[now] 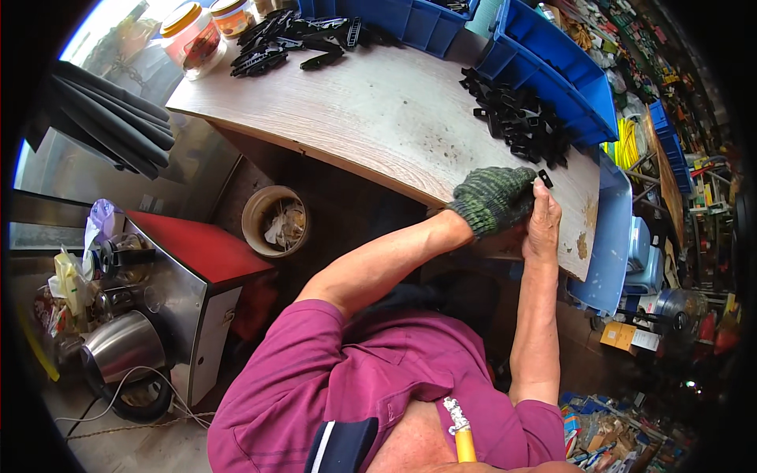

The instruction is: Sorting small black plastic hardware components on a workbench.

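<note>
My left hand (495, 199), in a dark green knitted glove, is closed at the right end of the table. What its curled fingers hold is hidden. Against it, my bare right hand (542, 225) is closed with the thumb pointing up. A small black plastic part (546, 180) with a light spot sticks out at the right thumb tip, beside the gloved fingers. Just beyond both hands lies a heap of similar small black plastic parts (520, 118).
Longer black plastic pieces (296, 39) lie at the table's (355, 102) far left, near a lidded jar (191, 39). Blue bins (552, 71) line the back. A bucket (276, 221) stands below; a kettle (126, 351) and red-topped cabinet (193, 244) are at left.
</note>
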Motion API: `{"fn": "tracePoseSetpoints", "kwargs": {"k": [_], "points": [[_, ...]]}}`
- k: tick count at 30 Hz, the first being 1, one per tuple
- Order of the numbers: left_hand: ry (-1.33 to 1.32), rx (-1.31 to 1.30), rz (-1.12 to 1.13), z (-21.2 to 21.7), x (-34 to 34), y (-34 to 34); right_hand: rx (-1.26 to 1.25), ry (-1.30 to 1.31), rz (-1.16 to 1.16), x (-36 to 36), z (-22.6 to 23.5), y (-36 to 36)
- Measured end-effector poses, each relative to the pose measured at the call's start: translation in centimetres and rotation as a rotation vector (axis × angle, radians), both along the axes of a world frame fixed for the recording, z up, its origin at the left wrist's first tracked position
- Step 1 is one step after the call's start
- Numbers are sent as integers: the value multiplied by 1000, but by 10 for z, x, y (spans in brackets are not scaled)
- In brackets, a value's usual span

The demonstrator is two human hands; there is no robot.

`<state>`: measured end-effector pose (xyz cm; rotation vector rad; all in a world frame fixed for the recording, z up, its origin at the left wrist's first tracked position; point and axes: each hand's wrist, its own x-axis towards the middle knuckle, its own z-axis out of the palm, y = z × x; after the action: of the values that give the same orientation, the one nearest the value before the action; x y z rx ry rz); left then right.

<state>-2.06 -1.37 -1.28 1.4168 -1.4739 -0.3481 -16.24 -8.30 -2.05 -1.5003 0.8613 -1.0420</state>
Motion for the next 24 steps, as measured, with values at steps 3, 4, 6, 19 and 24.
{"fn": "tracePoseSetpoints", "kwargs": {"k": [3, 4, 6, 19, 24], "points": [[-302, -191, 204, -7, 50, 16, 347, -5, 64, 1, 27, 15], [-454, -144, 365, 0, 80, 17, 285, -43, -92, 12, 26, 20], [-553, -166, 785, -11, 166, 20, 296, -64, -88, 15, 27, 23], [-775, 475, 756, 9, 259, 34, 263, -92, -151, 18, 26, 22], [-738, 395, 454, 23, 201, 42, 297, -130, -172, 22, 27, 23]]}}
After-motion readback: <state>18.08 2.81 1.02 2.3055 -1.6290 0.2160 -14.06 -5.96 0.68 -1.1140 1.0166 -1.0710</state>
